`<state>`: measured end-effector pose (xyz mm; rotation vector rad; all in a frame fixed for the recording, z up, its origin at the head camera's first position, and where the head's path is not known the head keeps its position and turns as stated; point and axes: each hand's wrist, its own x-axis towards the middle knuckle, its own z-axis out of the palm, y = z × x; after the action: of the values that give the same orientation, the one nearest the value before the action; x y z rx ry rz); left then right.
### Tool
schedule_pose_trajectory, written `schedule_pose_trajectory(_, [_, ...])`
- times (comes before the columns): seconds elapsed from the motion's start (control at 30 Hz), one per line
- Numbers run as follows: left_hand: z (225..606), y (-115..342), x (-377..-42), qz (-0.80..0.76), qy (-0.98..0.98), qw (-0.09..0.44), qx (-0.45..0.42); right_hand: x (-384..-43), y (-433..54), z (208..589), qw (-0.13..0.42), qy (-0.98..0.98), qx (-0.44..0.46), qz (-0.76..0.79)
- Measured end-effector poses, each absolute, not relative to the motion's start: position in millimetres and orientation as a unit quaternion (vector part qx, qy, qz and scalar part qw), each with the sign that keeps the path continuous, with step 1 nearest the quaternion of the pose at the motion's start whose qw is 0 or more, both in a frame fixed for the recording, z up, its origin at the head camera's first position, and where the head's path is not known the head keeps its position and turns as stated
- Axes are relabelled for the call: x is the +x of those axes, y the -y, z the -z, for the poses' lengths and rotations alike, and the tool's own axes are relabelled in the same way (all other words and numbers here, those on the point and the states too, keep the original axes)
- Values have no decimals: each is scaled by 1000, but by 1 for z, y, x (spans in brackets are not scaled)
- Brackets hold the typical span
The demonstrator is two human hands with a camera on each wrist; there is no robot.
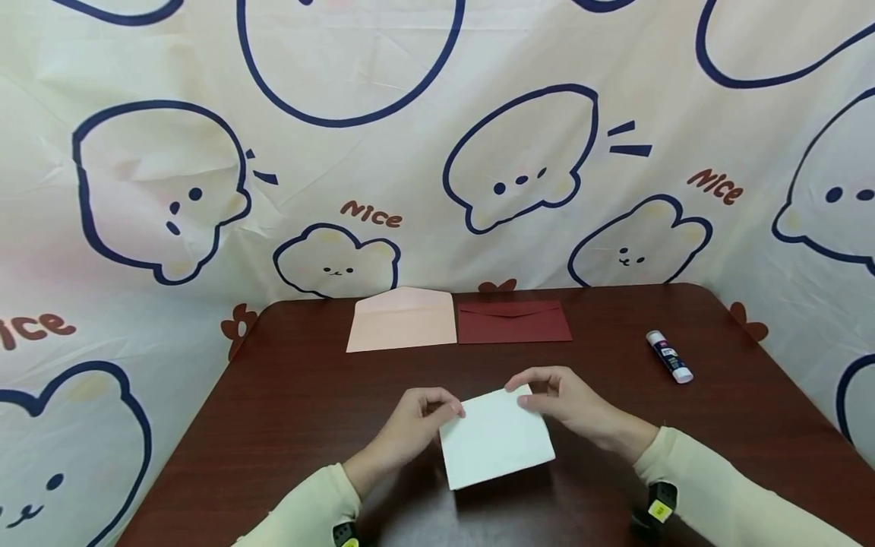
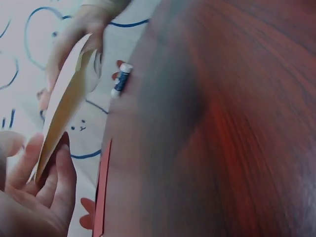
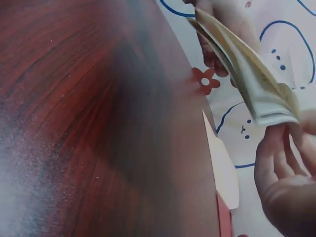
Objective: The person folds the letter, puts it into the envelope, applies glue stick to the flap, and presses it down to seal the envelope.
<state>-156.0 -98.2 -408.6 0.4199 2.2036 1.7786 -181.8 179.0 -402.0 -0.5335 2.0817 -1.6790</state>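
Observation:
A white folded paper (image 1: 499, 441) is held up over the table's near middle, its plain face toward the head camera. My left hand (image 1: 418, 424) pinches its upper left corner between thumb and fingers. At the upper right corner my right hand (image 1: 581, 406) grips it the same way, thumb in front. From the right wrist, the folded paper (image 3: 252, 81) shows several layers spread slightly apart along its edge. The left wrist view catches the folded paper (image 2: 66, 106) nearly edge-on, with a yellowish shaded side.
At the table's (image 1: 287, 425) back edge lie a pale pink envelope (image 1: 403, 323), flap raised, and a dark red envelope (image 1: 516, 325), flap folded down. A glue stick (image 1: 670, 357) lies on its side at the back right. A printed cloth (image 1: 424, 167) hangs behind the table.

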Motion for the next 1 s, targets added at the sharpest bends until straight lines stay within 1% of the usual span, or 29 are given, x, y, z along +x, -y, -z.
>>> schedule_pose_trajectory(0.07, [410, 96, -155, -588, -778, 130, 180, -182, -177, 402, 198, -752, -212, 592])
schedule_pose_trajectory(0.13, [412, 94, -154, -562, -788, 136, 211, -182, -175, 401, 206, -740, -224, 599])
schedule_pose_trajectory(0.27, [411, 89, -150, -529, -789, 168, 263, -183, -173, 397, 243, -713, -190, 630])
schedule_pose_trajectory(0.37, [411, 87, -150, -547, -774, 182, 263, -184, -176, 392, 278, -684, -145, 658])
schedule_pose_trajectory(0.4, [411, 88, -150, -561, -767, 182, 254, -185, -177, 391, 288, -671, -143, 668])
schedule_pose_trajectory(0.5, [410, 89, -152, -605, -747, 167, 219, -185, -181, 391, 311, -617, -178, 701])
schedule_pose_trajectory(0.57, [408, 88, -154, -625, -740, 152, 197, -185, -180, 394, 314, -597, -206, 709])
schedule_pose_trajectory(0.63, [406, 87, -154, -636, -738, 137, 180, -184, -177, 400, 310, -595, -218, 709])
schedule_pose_trajectory(0.7, [405, 84, -155, -644, -735, 129, 168, -183, -172, 403, 297, -626, -204, 692])
schedule_pose_trajectory(0.9, [408, 78, -156, -641, -742, 117, 161, -177, -163, 407, 235, -720, -176, 629])
schedule_pose_trajectory(1.0, [409, 79, -159, -617, -764, 97, 163, -177, -163, 407, 214, -741, -169, 614])
